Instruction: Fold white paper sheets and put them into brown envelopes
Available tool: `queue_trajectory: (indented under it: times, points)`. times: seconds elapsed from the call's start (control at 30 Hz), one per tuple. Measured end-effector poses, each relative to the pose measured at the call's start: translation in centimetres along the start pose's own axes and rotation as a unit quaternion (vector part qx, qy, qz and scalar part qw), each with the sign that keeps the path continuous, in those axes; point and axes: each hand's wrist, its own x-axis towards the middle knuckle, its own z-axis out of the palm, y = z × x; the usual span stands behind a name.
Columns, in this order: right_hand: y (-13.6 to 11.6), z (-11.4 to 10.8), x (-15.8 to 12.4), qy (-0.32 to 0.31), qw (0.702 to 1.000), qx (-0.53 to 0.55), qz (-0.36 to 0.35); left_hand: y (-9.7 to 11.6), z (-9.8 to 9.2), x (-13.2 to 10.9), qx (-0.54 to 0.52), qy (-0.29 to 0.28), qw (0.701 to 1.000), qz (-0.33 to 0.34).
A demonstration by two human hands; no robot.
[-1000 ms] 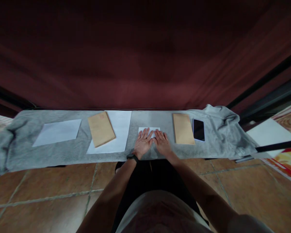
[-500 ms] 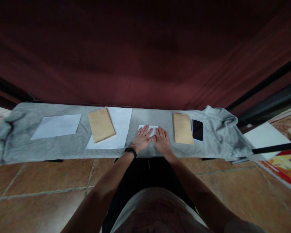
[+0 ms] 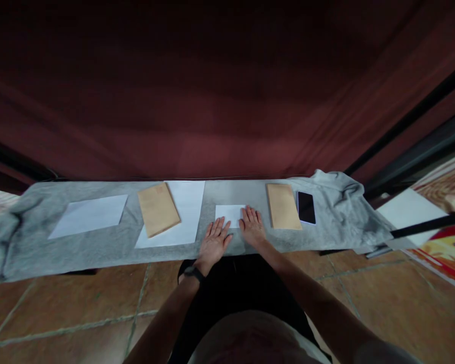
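A small white piece of paper [image 3: 230,212], perhaps folded, lies flat on the grey cloth [image 3: 235,189] in front of me. My left hand [image 3: 213,241], with a black band on its wrist, has its fingers spread; their tips reach the paper's lower left corner. On the paper's right end rests my right hand [image 3: 253,228], palm down with fingers stretched out. Right of that hand is a stack of brown envelopes [image 3: 284,206]. To the left, another brown envelope stack [image 3: 158,208] lies partly over a large white sheet [image 3: 189,212].
At the far left of the cloth lies a white sheet [image 3: 91,215]. A phone [image 3: 306,207] lies beside the right envelopes. A dark red curtain [image 3: 227,126] hangs behind the cloth. At the right, a black bar [image 3: 428,225] crosses in front of a white board [image 3: 413,215].
My left hand has slid off the small paper toward me and to the left, baring more of it. My right hand stays at its right end. The view has tilted slightly.
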Motion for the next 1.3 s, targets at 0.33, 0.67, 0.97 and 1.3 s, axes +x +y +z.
queue_trajectory:
  times: [0.33,0.67,0.97,1.3]
  points:
    - [0.1,0.6,0.3,-0.049,0.982,0.022,-0.182,-0.4,0.5,-0.6,0.027,0.021,0.999,0.026]
    - [3.8,-1.8,-0.2,-0.088,0.983,0.024,-0.16,-0.7,0.3,-0.6,0.008,0.035,0.998,0.046]
    - [-2.6,-0.2,3.9,-0.134,0.954,0.087,-0.255,-0.1,0.6,-1.0,-0.014,0.048,0.997,0.05]
    - [-1.3,1.3,6.2,-0.091,0.976,0.017,-0.197,0.1,0.1,-1.1,-0.016,0.048,0.997,0.062]
